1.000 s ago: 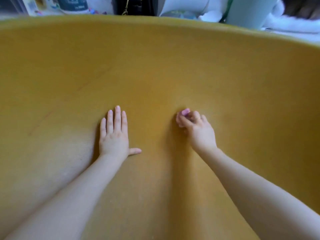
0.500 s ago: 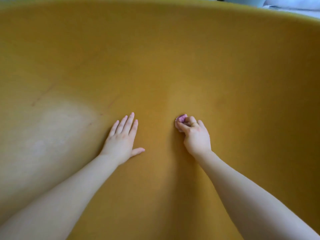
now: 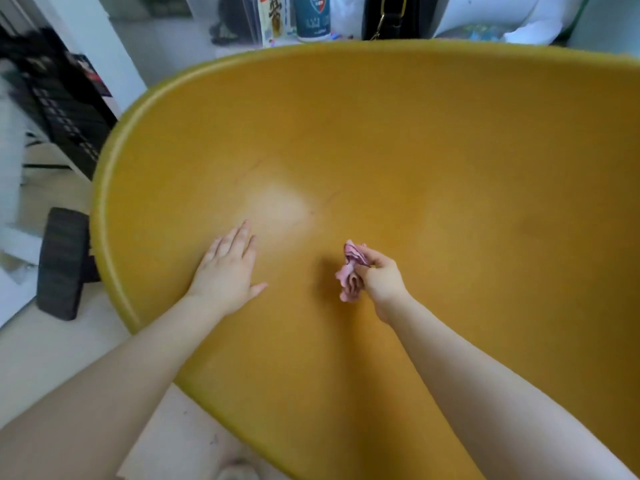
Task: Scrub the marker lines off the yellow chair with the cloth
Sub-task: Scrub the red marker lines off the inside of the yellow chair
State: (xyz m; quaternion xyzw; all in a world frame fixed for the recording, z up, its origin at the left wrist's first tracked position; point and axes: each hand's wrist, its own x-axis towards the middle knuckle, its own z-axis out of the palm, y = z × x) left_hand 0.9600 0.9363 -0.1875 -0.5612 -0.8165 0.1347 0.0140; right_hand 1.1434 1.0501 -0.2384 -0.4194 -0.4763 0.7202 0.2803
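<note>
a white and blue cup (image 3: 312, 18) stands beside a printed carton (image 3: 274, 16) at the top, with a black bag (image 3: 391, 15) to its right. a black crate (image 3: 65, 109) and a dark wheel (image 3: 62, 263) sit at left on the pale floor (image 3: 52, 344).

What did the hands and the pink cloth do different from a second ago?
The right hand has loosened round the pink cloth: more of it now hangs out below the fingers, where only a tip peeked out. The camera has pulled back, so the yellow chair's rim shows. The left hand stays flat on the seat, and faint marker lines remain beyond it.
</note>
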